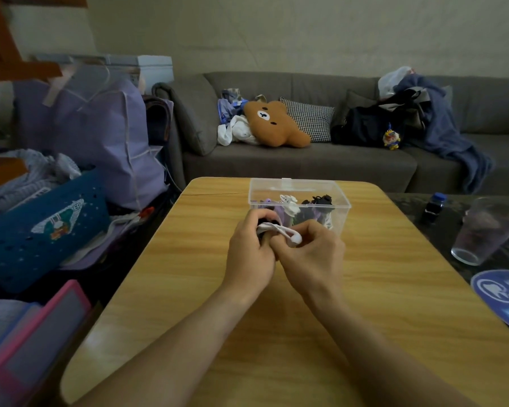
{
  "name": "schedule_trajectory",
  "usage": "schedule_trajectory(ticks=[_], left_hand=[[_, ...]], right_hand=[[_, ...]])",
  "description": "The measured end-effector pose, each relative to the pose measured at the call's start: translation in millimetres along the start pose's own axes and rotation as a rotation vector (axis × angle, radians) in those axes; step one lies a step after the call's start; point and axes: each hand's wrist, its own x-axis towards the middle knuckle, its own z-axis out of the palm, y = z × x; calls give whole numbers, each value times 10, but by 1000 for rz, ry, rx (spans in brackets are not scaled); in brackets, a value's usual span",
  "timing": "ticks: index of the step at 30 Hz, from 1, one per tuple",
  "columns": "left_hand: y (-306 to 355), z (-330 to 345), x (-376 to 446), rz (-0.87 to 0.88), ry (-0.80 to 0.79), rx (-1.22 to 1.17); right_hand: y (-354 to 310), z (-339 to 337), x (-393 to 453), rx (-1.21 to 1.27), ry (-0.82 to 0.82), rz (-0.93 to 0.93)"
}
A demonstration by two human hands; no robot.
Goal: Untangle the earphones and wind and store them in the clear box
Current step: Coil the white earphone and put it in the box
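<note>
- Writing: the letters "EP" show on the rocket picture on the teal basket [46,227], far left of the clear box [299,201]; the print on the blue round mat [503,298] at the tabletop's right edge is too blurred to read.
- Left hand [252,254]: fingers curled round a bundle of white earphones [279,230] with something dark inside the fist; just in front of the clear box, above the wooden tabletop [188,289].
- Right hand [312,254]: fingers bent, thumb and fingertips pinching the white earbud [296,238] end of the same cord; it touches the left hand.
- Earphones: the cord runs roughly left to right between the hands, earbud end toward the right.
- Clear box: lid open, holding white, black and purple wound cords; it sits at the far middle of the tabletop.
- A clear plastic cup [482,233] stands well right of the box.
</note>
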Motion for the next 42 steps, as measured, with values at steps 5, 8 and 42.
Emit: schedule_trajectory(ticks=[5,8,42], left_hand=[[-32,18,-17,21,-29,70],[-41,19,5,22,-49,75],[184,-180,29,-112,-241,183]], right_hand=[[-4,-58,68,4,-37,36],[33,-76,104,17,-62,59],[264,-385,279,121,-471,-7]])
